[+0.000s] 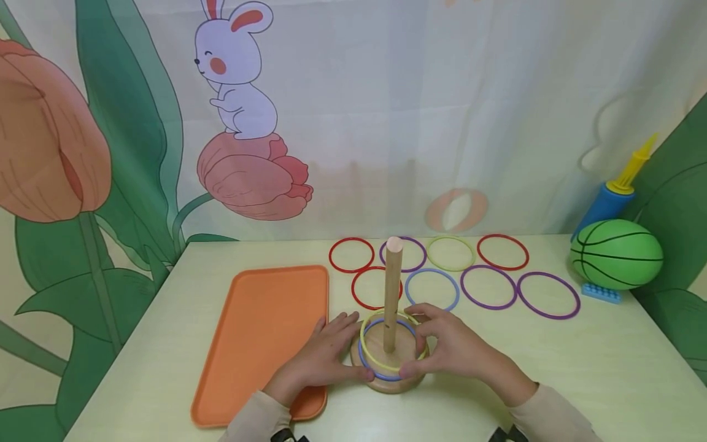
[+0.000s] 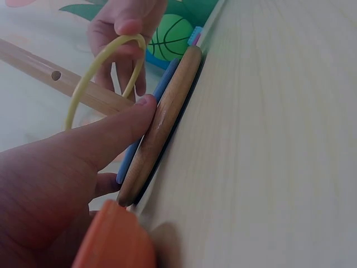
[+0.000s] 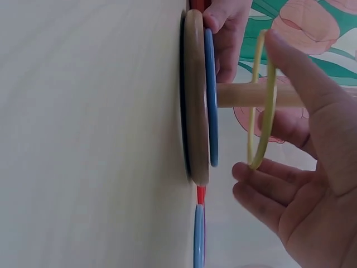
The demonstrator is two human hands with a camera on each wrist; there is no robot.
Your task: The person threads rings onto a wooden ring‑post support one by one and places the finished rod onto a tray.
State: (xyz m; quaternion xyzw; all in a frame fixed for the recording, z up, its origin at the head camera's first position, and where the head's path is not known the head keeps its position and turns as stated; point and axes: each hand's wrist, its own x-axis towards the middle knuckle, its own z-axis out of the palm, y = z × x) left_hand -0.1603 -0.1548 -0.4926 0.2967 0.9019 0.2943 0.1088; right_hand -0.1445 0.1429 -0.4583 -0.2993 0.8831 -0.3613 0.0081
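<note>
A wooden peg point(image 1: 393, 294) rises from a round wooden base point(image 1: 399, 385) at the front middle of the table. Around the peg, a blue ring point(image 1: 386, 377) lies on the base. My right hand point(image 1: 455, 344) pinches a yellow ring point(image 3: 270, 111) between thumb and fingers, and the peg passes through it. Both wrist views show this ring raised above the blue one. On the base's left side, my left hand point(image 1: 326, 356) has its fingers stretched out. Its thumb point(image 2: 131, 123) rests on the blue ring, and another fingertip touches the ring's edge lower down.
An orange tray point(image 1: 265, 331) lies left of the base, partly under my left forearm. Behind the peg lie several flat rings, including a red ring point(image 1: 502, 252), a light blue ring point(image 1: 432, 289) and a purple ring point(image 1: 548, 296). A green ball point(image 1: 615, 255), toy bricks point(image 1: 601, 293) and a pump point(image 1: 607, 199) stand far right.
</note>
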